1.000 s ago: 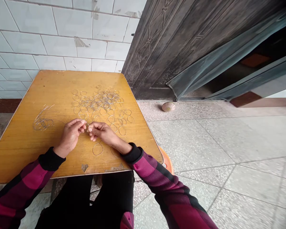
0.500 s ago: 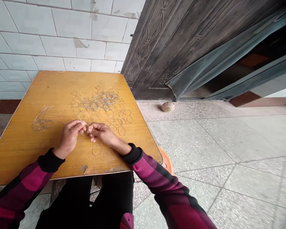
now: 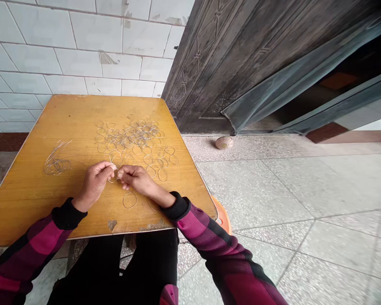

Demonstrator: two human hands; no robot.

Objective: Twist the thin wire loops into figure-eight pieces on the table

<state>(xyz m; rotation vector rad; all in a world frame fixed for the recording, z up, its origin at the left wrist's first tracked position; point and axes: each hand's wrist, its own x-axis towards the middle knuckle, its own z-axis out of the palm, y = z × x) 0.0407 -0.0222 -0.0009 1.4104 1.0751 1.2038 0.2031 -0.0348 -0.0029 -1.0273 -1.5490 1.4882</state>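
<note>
My left hand (image 3: 97, 180) is closed in a pinch on a thin wire ring (image 3: 111, 179) above the table. Close beside it, my right hand (image 3: 135, 178) pinches the same ring from the other side, its fingertips nearly meeting the left ones. Part of the ring is hidden behind the fingers. Beyond both hands lies a loose heap of thin wire rings (image 3: 139, 132). One single wire ring (image 3: 129, 199) rests just below my right hand, and another is partly covered by the right wrist. Left of my left hand is a tangled bundle of wire (image 3: 57, 166).
The wooden table (image 3: 79, 112) has chipped patches along its near edge. An orange stool (image 3: 221, 215) shows under its right corner. A tiled wall (image 3: 95, 38) stands behind, a dark carved door (image 3: 209, 76) to the right. A round stone (image 3: 224, 142) lies on the floor.
My left fingers have shifted slightly and drawn closer together on the ring, whose angle has changed a little. My right hand stays almost in place.
</note>
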